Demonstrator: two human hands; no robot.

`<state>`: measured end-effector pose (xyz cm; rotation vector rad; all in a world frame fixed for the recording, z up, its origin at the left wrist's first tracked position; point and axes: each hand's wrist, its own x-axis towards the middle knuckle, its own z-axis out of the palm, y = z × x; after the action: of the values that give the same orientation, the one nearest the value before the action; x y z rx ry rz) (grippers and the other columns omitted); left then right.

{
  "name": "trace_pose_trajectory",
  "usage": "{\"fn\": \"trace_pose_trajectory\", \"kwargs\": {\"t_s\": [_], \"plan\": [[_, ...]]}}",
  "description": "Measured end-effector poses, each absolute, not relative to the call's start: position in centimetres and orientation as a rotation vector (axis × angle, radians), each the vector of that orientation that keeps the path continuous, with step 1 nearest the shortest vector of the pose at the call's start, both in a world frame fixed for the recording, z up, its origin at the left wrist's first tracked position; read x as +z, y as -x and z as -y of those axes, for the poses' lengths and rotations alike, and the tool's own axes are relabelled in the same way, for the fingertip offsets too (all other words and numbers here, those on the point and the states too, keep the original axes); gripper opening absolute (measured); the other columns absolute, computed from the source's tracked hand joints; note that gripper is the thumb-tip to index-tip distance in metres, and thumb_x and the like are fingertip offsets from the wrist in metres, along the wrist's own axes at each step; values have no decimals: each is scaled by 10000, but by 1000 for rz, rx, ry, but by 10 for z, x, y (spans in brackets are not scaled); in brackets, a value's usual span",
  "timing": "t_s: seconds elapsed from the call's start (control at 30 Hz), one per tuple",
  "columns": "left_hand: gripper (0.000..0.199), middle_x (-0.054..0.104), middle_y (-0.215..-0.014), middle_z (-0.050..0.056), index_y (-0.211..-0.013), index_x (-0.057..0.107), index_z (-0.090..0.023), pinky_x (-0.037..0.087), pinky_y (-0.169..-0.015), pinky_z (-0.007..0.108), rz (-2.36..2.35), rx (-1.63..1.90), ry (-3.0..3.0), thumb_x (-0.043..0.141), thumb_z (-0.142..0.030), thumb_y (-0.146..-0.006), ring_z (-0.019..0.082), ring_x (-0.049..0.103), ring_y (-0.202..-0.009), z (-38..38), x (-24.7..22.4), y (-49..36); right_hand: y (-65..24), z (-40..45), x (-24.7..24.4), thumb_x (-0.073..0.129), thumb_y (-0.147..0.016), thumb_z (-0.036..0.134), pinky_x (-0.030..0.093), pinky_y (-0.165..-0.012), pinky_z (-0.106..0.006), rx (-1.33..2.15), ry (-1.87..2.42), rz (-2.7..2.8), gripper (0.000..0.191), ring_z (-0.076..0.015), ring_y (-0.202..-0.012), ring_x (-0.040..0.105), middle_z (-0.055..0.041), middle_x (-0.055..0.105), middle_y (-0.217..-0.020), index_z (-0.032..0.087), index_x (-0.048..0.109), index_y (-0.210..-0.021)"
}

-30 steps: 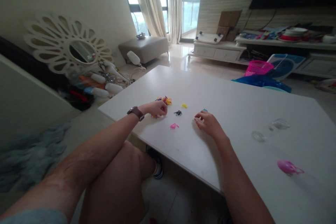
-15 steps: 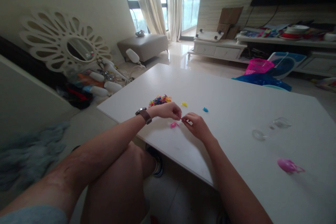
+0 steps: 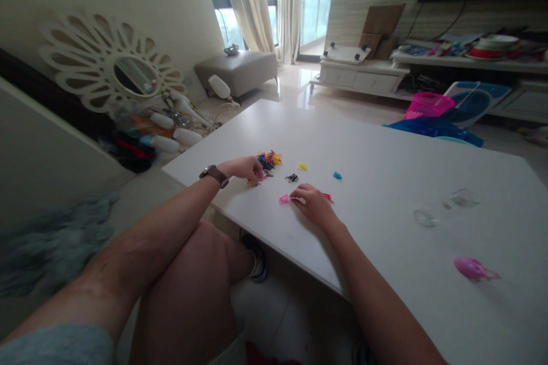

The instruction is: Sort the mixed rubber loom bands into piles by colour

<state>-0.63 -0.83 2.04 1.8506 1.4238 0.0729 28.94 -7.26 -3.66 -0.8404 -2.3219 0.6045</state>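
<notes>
A mixed pile of small coloured loops that look like rubber bands (image 3: 269, 161) lies on the white table (image 3: 363, 154). My left hand (image 3: 247, 169), with a watch on its wrist, is at the near left edge of this pile, fingers curled down; what they hold is hidden. My right hand (image 3: 314, 204) rests low over the table, its thumb and finger pinched at the edge of the pink rubber bands (image 3: 283, 199). Red rubber bands (image 3: 328, 197) show partly behind it. Black rubber bands (image 3: 292, 178), yellow rubber bands (image 3: 302, 166) and blue rubber bands (image 3: 337, 175) lie in separate small groups.
To the right on the table are clear plastic pieces (image 3: 462, 198), a clear round piece (image 3: 424, 218) and a pink egg-shaped container (image 3: 468, 267). A pink basket (image 3: 429, 105) stands beyond the far edge. Lamp parts (image 3: 186, 137) lie on the floor at left.
My hands, close together before, have parted. The left moved left to the mixed pile; the right moved slightly toward the pink bands. The black and red groups have come into view.
</notes>
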Motion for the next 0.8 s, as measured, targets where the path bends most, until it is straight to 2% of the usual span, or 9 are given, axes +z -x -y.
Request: {"fn": "trace_pose_trajectory", "kwargs": {"t_s": [0.13,0.37,0.5,0.8], "plan": [[245,705,-682,3,-763,767,-156,411,-596,218,-1431,25,-1896,735,-170,-520,144,586,-645,7,13,9,-285,73,-41,624,-903,128,462,-816,-303,638,818,2305,99,-187,-901,599,-47,649,-922,209,677,-920],[238,687,-650,-15,-741,782,-172,377,-564,221,-1435,-21,-1925,681,-149,-526,134,550,-609,4,13,10,-285,73,-40,619,-896,157,477,-893,-341,616,858,2250,155,-210,-1004,599,-64,646,-1038,223,671,-1026],[246,678,-624,-21,-724,777,-182,369,-554,224,-1463,-47,-1910,662,-137,-511,136,546,-592,3,11,11,-287,72,-37,611,-894,170,482,-894,-350,607,873,2243,156,-215,-1004,600,-64,634,-1038,229,670,-1026],[129,677,-615,6,-676,739,-160,399,-574,221,-1530,28,-1911,669,-231,-595,138,565,-587,7,22,10,-287,73,-33,605,-891,170,485,-868,-340,609,887,2236,117,-208,-971,606,-61,626,-1021,220,667,-976]]}}
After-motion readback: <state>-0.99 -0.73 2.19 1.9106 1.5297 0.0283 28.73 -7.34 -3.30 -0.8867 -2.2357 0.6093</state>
